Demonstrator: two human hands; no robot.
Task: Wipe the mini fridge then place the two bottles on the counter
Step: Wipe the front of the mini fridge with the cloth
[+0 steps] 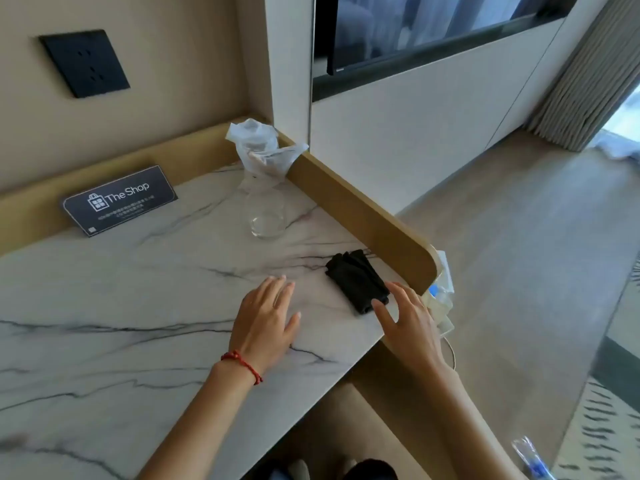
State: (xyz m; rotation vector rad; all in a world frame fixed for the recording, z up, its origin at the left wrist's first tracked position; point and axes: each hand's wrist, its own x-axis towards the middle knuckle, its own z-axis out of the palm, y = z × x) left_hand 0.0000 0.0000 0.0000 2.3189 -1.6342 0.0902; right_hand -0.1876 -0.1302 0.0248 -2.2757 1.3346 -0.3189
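A folded black cloth (358,280) lies on the marble counter (138,289) near its right edge. My right hand (408,323) hovers just in front of the cloth, fingers spread, holding nothing. My left hand (266,320), with a red cord at the wrist, rests flat on the counter to the left of the cloth. A plastic bottle with a blue cap (438,296) shows past the counter's right edge, behind my right hand. Another bottle with a blue label (530,459) lies on the floor at the bottom right. The mini fridge is not in view.
A clear glass carafe (265,213) capped with a crumpled plastic bag (259,143) stands at the back of the counter. A dark "The Shop" sign (119,199) leans on the back ledge. A wooden side rail (363,216) borders the counter's right side.
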